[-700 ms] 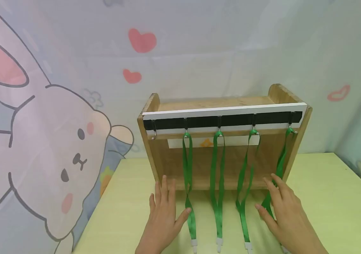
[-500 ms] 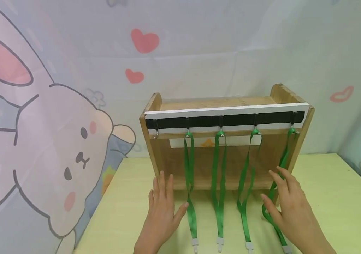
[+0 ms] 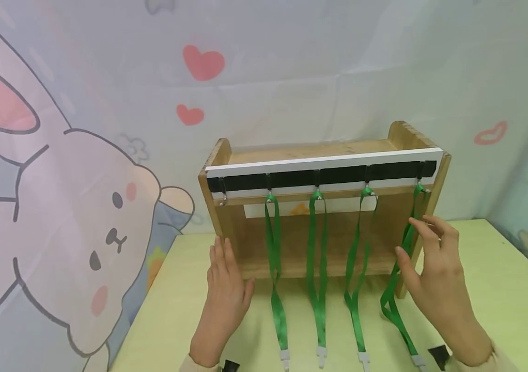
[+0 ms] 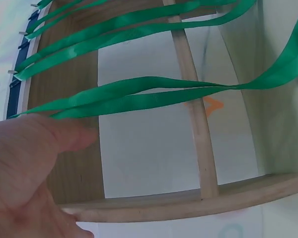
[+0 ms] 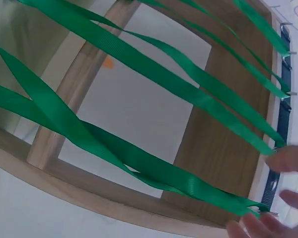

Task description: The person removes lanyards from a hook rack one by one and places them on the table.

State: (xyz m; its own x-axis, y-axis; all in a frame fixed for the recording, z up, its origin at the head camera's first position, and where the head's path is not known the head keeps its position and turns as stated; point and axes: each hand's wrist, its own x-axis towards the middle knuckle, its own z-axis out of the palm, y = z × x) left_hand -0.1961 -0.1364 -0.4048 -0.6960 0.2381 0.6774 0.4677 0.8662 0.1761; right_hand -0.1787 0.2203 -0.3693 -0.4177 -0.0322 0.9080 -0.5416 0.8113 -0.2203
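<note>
Several green lanyards hang from hooks on a black strip (image 3: 294, 179) along the front of a small wooden shelf (image 3: 324, 268). At the far right, my right hand (image 3: 443, 276) is raised beside the rightmost lanyard (image 3: 391, 289), thumb and bent fingers apart; in the right wrist view its fingertips (image 5: 253, 223) overlap that lanyard's upper end, and contact is unclear. My left hand (image 3: 224, 292) has straight fingers by the shelf's left side, holding nothing. To its right hangs the leftmost lanyard (image 3: 279, 315). In the left wrist view the thumb (image 4: 74, 135) lies just below a lanyard (image 4: 139, 101).
The leftmost hook (image 3: 222, 195) carries no lanyard. White clips (image 3: 284, 356) at the lanyards' lower ends lie on the pale yellow table (image 3: 161, 310). Behind the shelf hangs a printed cloth (image 3: 292, 93) with a rabbit and hearts.
My right hand has risen along the rightmost lanyard towards its hook. My left hand has shifted left, away from the leftmost lanyard. The lanyards still hang on the same hooks.
</note>
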